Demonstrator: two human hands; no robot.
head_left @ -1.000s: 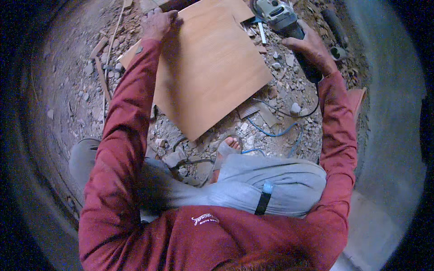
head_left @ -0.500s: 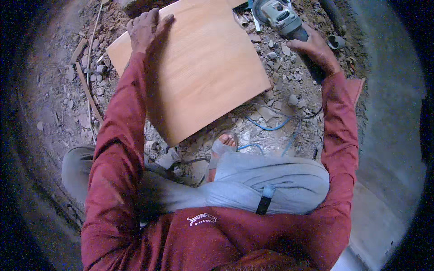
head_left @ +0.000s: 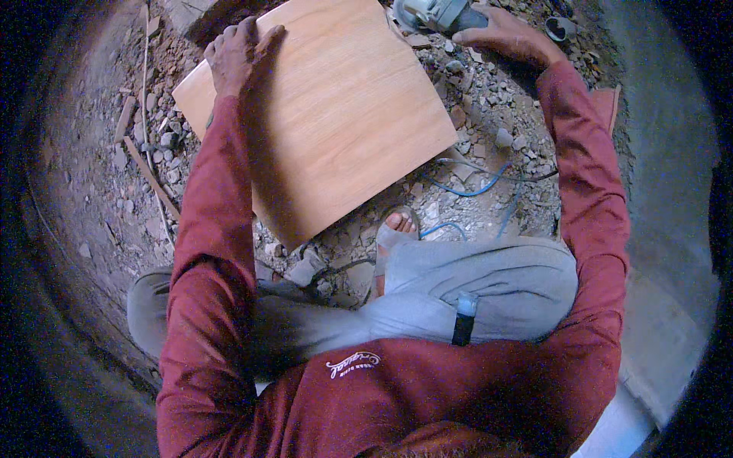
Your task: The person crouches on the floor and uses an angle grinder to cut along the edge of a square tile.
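Observation:
A flat board with a light wood-grain face point(head_left: 351, 114) lies tilted across the rubble before me. At its far left edge is my left hand point(head_left: 235, 57), fingers at the rim and thumb spread on the face, holding it. My right hand point(head_left: 513, 37) is closed round the dark handle end of an angle grinder point(head_left: 431, 11). The grinder's grey head is beside the board's far right corner, partly cut off by the top of the view; its disc cannot be made out clearly.
Broken stone and brick rubble point(head_left: 492, 107) surrounds the board. A blue cable point(head_left: 466, 192) loops near my sandalled foot point(head_left: 397, 229). Thin wooden strips point(head_left: 149, 172) lie left, a short pipe piece point(head_left: 560, 29) far right. Smooth grey floor point(head_left: 664, 191) runs along the right.
My right hand has swung the grinder away and leftward, toward the board's far right corner, turning it more sideways. My left hand stays on the board. The view has shifted slightly.

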